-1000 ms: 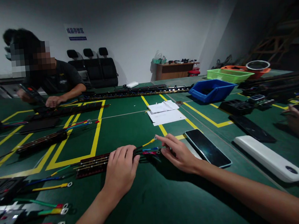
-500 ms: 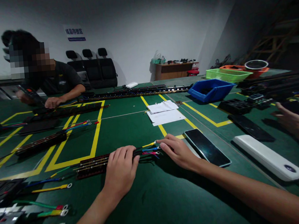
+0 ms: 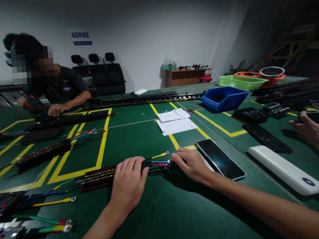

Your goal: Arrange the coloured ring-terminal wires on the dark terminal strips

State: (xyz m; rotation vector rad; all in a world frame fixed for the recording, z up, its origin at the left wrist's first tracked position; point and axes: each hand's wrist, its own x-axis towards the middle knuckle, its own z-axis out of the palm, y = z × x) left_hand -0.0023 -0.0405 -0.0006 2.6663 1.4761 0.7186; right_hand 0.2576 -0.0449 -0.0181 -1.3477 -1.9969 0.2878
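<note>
My left hand (image 3: 129,179) lies closed over the right end of a dark busbar strip (image 3: 99,178) with brass-coloured rails, and over the cables leaving it. A yellow-sleeved lead (image 3: 159,155) with a ring terminal sticks out beyond my fingers, free of both hands. Below it are a blue-sleeved lead (image 3: 160,162) and red leads (image 3: 161,167). My right hand (image 3: 191,165) is curled in a pinch at the blue lead's terminal; the fingertips partly hide the contact. Close by my right hand a phone (image 3: 221,158) lies on the table.
A white power bank (image 3: 286,169) and a black slab (image 3: 267,138) lie at right, near a co-worker's hand (image 3: 317,131) holding a dark device. Paper sheets (image 3: 176,125) and a blue bin (image 3: 224,98) are farther back. Ring-terminal cables (image 3: 53,202) lie at left. Another person (image 3: 67,83) works across the table.
My right hand has dropped slightly and its fingers have curled more, by the blue lead's terminal. My left hand stays on the strip. At right, the co-worker's hand has turned with the dark device.
</note>
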